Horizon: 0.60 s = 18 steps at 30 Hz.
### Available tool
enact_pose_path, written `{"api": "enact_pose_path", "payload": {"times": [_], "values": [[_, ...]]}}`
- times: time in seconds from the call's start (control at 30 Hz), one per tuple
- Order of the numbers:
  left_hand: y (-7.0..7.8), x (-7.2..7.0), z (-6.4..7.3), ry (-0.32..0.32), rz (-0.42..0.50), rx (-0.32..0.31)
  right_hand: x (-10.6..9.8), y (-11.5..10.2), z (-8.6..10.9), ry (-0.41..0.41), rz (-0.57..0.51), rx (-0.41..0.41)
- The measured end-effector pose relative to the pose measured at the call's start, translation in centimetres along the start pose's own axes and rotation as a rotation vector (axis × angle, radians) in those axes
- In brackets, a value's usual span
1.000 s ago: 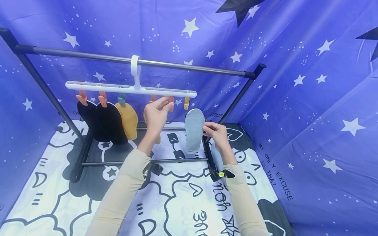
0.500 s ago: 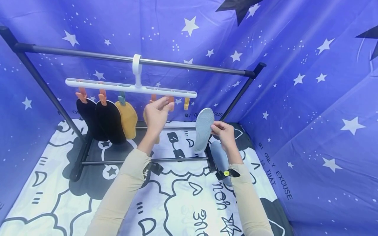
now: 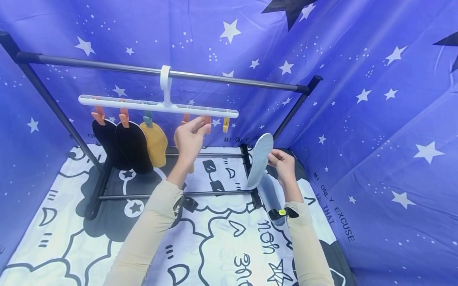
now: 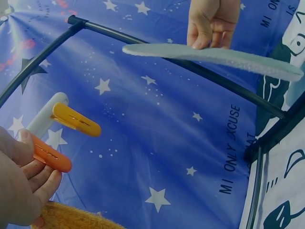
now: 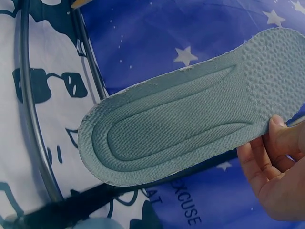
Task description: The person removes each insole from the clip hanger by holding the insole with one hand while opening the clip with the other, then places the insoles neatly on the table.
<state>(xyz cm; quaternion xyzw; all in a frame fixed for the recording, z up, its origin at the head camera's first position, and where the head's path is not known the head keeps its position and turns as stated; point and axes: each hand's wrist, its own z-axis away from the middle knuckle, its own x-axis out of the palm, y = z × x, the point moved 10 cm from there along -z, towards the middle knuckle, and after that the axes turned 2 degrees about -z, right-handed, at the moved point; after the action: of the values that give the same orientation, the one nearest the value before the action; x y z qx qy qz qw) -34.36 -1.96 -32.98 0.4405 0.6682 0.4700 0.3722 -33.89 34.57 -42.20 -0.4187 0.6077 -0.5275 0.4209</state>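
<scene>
My left hand (image 3: pixel 189 141) pinches an orange clothespin (image 4: pixel 55 156) between thumb and fingers, under the white hanger (image 3: pixel 143 105). Beside it, at the hanger's right end, hangs a yellow clothespin (image 3: pixel 226 125) with nothing in it. My right hand (image 3: pixel 285 169) holds a pale grey-green insole (image 5: pixel 181 119) by its side edge, thumb on one face; the insole stands tilted to the right of the hanger. A yellow insole (image 4: pixel 76 219) hangs partly hidden behind my left hand. On the hanger's left half, clothespins hold two black insoles (image 3: pixel 134 149) and another yellow insole (image 3: pixel 154 147).
The hanger hooks over the top bar (image 3: pixel 229 81) of a dark metal rack. A second grey insole (image 3: pixel 268 190) lies on the patterned sheet (image 3: pixel 214 246) by the rack's right foot, partly covered by my right wrist gear. Blue star-printed cloth (image 3: pixel 358 131) surrounds the rack.
My right hand has moved to the right with the grey-green insole, which has turned and tilted further. More of the insole on the sheet shows. My left hand has stayed at the orange clothespin.
</scene>
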Motion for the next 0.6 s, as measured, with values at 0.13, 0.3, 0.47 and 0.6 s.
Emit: {"api": "enact_pose_path", "payload": {"times": [0.13, 0.3, 0.47, 0.6], "values": [[0.0, 0.0, 0.0, 0.0, 0.005, -0.001, -1.4, 0.6, -0.1, 0.033, -0.011, -0.001], [0.0, 0.0, 0.0, 0.0, 0.019, 0.022, -2.8, 1.1, 0.1, 0.054, -0.08, -0.032], [0.2, 0.1, 0.0, 0.008, 0.01, 0.039, -4.4, 1.9, 0.1, 0.118, -0.071, 0.0], [0.3, 0.1, 0.1, 0.015, 0.017, 0.048, -5.5, 3.3, -0.4, 0.16, 0.003, 0.084]]}}
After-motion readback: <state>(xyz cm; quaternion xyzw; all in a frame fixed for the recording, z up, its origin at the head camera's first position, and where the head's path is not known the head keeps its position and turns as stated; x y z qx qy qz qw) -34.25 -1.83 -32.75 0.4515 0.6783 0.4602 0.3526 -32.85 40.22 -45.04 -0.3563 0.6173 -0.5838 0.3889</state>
